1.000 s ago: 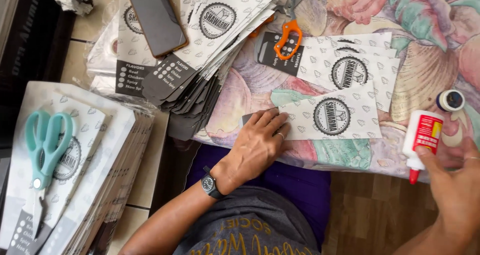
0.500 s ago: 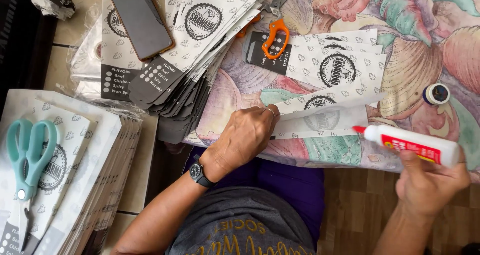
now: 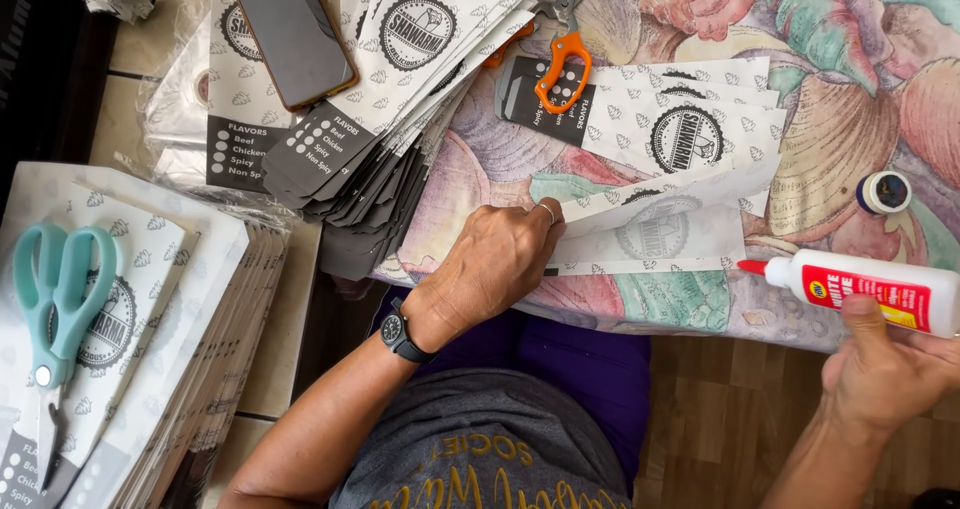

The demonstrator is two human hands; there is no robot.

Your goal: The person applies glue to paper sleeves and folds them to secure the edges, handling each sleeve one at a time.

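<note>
From the head view, we saw that the glue bottle (image 3: 868, 291) had dropped a little lower than half a second before and lay more nearly level. A second before, it had stood almost upright by its cap. The right hand (image 3: 885, 369) gripped the bottle from below, thumb up against its white body, at the right edge of the floral tablecloth (image 3: 850, 89).

The bottle's long axis ran left to right, and its red nozzle pointed left, toward the near edge of the folded paper bag (image 3: 660, 234). The nozzle tip was just beside the bag's right end, and we could not tell whether it touched.

The left hand (image 3: 495, 264) pressed down on the bag's left end, as before, fingers curled over the raised flap. The loose bottle cap (image 3: 884, 192) sat just above the bottle.
</note>
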